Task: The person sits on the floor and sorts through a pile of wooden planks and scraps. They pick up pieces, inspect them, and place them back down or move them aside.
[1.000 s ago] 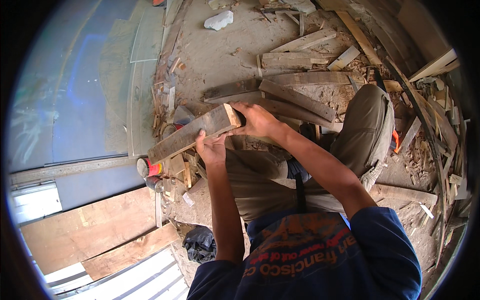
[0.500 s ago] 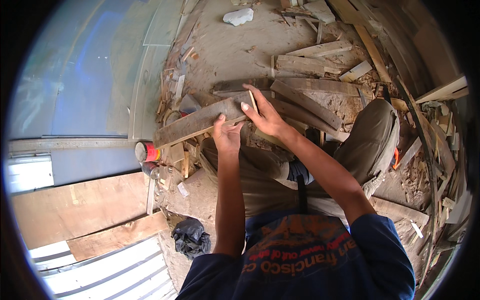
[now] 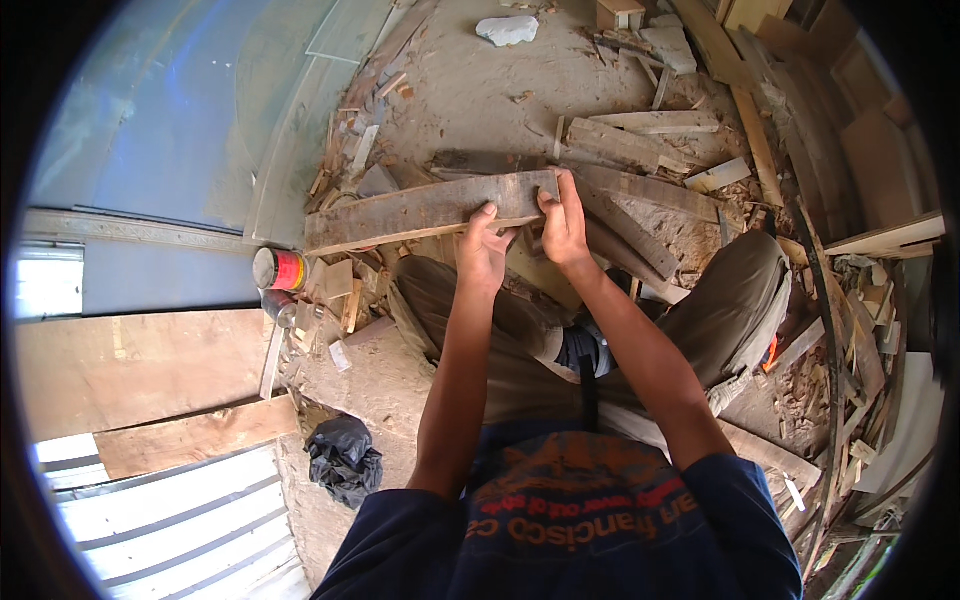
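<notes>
A long weathered wooden plank [image 3: 400, 208] is held up in front of me, slanting slightly down to the left. My left hand [image 3: 483, 255] grips its lower edge right of the middle, thumb on the broad face. At the plank's right end, my right hand [image 3: 566, 225] is closed around the corner, with the thumb on the face and the fingers over the end. Behind the plank and beneath my hands lie more dark planks [image 3: 632, 235] on the ground. The plank's far side is hidden.
Left of my legs stand a red and yellow can [image 3: 280, 269] and wood offcuts [image 3: 353, 305]. A black plastic bag [image 3: 344, 461] lies at lower left. Scrap boards [image 3: 655, 122] litter the far right, and a white lump [image 3: 507, 31] rests far back. A blue-grey panel [image 3: 190, 120] stands left.
The plank's right end has swung to the right and it lies more level. My right hand has shifted from spread fingers at the end to a closed grip. A pale strip there no longer shows.
</notes>
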A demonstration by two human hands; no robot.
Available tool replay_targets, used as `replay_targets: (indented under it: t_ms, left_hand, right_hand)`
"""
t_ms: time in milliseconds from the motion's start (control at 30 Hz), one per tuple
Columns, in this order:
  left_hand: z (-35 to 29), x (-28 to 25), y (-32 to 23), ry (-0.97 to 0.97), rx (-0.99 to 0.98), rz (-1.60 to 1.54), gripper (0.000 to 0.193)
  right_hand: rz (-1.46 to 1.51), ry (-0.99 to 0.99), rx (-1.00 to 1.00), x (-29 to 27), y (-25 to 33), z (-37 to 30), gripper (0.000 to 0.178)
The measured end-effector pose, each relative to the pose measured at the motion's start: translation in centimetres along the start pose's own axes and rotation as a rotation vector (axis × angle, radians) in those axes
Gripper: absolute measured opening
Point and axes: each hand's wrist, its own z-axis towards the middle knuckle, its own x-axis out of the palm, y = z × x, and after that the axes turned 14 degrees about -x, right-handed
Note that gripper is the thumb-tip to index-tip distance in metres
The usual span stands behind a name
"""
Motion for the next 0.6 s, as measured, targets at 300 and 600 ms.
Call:
replay_targets:
  t_ms: [300,600]
  left_hand:
    - [-0.7,-0.1,1.4,0.041,0.087,-0.078,0.053]
    - [-1.5,-1.3,2.2,0.083,0.115,-0.232,0.042]
  right_hand:
    - [0.004,-0.007,-0.065,-0.2,-1.1,-0.3,0.037]
    - [0.019,0.058,-0.054,0.4,-1.3,-0.3,0.040]
